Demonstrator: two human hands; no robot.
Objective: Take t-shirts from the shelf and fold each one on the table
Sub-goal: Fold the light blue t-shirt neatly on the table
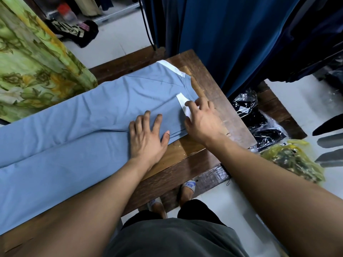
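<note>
Overhead, a light blue t-shirt (78, 130) lies spread along a dark wooden table (219, 101), its white collar at the far end. The left hand (147, 138) presses flat on the cloth near the table's edge, fingers straight and spread. Just beside it, the right hand (201, 121) pinches a white-trimmed sleeve edge (182, 103) folded over the shirt. Dark blue garments (232, 34) hang behind the table, and plastic-wrapped clothing (259, 123) lies on the floor at right.

t-shirt (74, 127) cut off left, bottle (66, 13) blurred
</note>
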